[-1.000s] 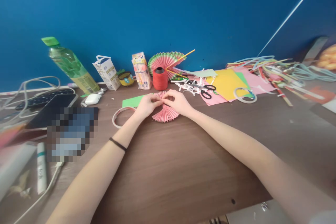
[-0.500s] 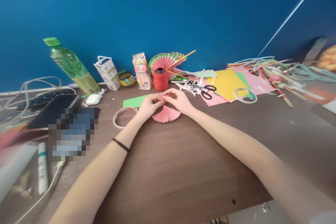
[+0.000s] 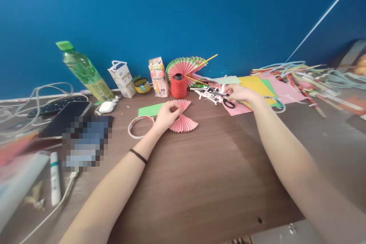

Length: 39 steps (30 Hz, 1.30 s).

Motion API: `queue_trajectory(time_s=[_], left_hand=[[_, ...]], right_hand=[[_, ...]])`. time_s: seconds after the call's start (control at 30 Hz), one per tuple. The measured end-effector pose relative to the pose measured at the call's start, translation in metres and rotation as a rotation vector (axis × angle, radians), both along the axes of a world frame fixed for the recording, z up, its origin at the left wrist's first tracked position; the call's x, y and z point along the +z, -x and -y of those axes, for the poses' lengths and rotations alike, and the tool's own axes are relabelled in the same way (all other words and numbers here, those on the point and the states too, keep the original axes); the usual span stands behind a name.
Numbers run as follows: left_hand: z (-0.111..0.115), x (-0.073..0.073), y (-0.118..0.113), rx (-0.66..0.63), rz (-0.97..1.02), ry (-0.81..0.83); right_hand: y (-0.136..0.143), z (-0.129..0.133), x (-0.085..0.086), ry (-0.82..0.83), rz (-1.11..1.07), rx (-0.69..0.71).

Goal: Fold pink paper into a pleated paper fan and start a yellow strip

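Pink pleated paper (image 3: 184, 124), pinched at its middle and fanned out at both ends like a bow, lies on the table. My left hand (image 3: 167, 115) closes thumb and fingertips on its centre. Farther right, my right hand (image 3: 240, 93) has its fingers curled on the black-handled scissors (image 3: 228, 103), which lie among white paper scraps (image 3: 210, 95). One scissor handle is partly hidden by the fingers. A roll of tape (image 3: 140, 127) and a green paper strip (image 3: 150, 109) lie left of the pleated paper. Behind it stands a red thread spool (image 3: 178, 86).
Along the blue wall stand a green bottle (image 3: 87, 72), a milk carton (image 3: 122, 79), a decorated box (image 3: 159, 78) and a pink-green paper fan (image 3: 180, 65). Coloured sheets (image 3: 253, 87) and bundled strips (image 3: 303, 76) lie right. Phones, cables and a marker (image 3: 55, 179) lie left.
My right hand has let go of the pleated paper and moved right to the scissors. My left hand stays on the paper. The view has shifted slightly left.
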State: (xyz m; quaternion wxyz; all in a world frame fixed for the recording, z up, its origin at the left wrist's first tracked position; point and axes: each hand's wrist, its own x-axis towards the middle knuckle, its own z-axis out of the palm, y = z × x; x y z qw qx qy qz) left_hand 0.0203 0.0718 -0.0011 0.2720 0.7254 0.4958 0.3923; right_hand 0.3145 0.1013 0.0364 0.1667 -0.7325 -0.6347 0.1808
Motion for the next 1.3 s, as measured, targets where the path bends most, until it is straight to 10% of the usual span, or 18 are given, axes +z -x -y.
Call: queue_trajectory(time_s=[0.27,0.63,0.97,1.3], left_hand=[[-0.002,-0.001,0.002,0.024,-0.013,0.003],[-0.001,-0.002,0.003,0.022,0.0,0.011],[-0.001,0.0,0.003,0.025,0.01,0.023],[-0.001,-0.002,0.003,0.045,0.028,0.04]], right_hand=[[-0.006,-0.008,-0.006,0.13,0.209,0.077],[0.004,0.012,0.03,0.132,0.183,-0.018],[-0.005,-0.007,0.002,0.199,0.328,0.04],[-0.001,0.008,0.03,0.097,0.234,0.003]])
